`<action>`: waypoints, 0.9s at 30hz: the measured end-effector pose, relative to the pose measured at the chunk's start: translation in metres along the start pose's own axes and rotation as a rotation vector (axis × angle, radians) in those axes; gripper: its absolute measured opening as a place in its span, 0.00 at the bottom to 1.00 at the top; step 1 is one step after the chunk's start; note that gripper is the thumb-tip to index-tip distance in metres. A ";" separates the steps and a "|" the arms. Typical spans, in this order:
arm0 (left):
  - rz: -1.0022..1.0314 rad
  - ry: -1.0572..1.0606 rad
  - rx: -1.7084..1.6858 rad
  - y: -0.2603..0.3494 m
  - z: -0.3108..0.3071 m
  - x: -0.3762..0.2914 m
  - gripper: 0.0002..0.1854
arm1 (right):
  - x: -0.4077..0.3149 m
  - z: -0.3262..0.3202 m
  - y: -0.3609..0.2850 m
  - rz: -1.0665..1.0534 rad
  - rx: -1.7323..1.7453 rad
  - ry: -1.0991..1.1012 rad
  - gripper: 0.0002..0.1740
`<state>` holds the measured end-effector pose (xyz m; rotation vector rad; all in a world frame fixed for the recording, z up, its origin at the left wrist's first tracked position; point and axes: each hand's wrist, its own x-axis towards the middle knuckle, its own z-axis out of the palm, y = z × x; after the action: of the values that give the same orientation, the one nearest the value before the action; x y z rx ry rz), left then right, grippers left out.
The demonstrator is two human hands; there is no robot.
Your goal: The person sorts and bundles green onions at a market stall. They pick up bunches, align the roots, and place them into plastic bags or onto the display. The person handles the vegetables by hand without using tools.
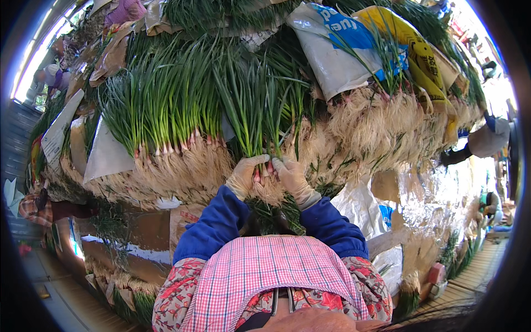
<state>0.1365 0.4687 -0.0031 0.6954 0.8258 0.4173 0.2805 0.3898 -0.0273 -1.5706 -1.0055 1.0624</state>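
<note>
My left hand (244, 175), in a pale thin glove, grips the lower stems of a bunch of green allium plants (244, 120), spring onion or green garlic. Pinkish bulbs (256, 176) and pale stringy roots (267, 193) hang out below the fingers. Close beside it, my gloved right hand (294, 179) pinches a few stems (274, 124) of the same kind. The thumbs nearly meet, and the fingertips behind the stems are hidden. Left of my hands lies a row of similar plants (174, 112), leaves pointing away and roots towards me.
A white and blue plastic sack (332, 54) and a yellow sack (415, 54) cover plants at the right. Thick root masses (373, 120) hang along the near edge. A grey-white sheet (108, 153) lies at the left. Other people (489, 137) are at both sides.
</note>
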 end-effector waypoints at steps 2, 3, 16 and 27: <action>0.018 0.038 -0.061 -0.002 0.002 -0.007 0.13 | -0.004 -0.004 0.009 0.171 0.429 0.140 0.11; 0.016 0.027 -0.047 -0.002 0.002 -0.008 0.13 | 0.002 -0.011 0.022 0.158 0.496 0.161 0.10; -0.007 0.063 0.184 -0.012 0.007 -0.016 0.09 | 0.016 0.008 0.006 0.356 0.528 0.110 0.12; -0.111 0.115 0.359 -0.017 0.007 -0.017 0.09 | 0.008 0.001 0.001 0.297 0.278 0.005 0.13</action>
<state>0.1327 0.4432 -0.0028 0.9588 1.0567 0.2105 0.2821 0.3975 -0.0293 -1.5174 -0.5998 1.3382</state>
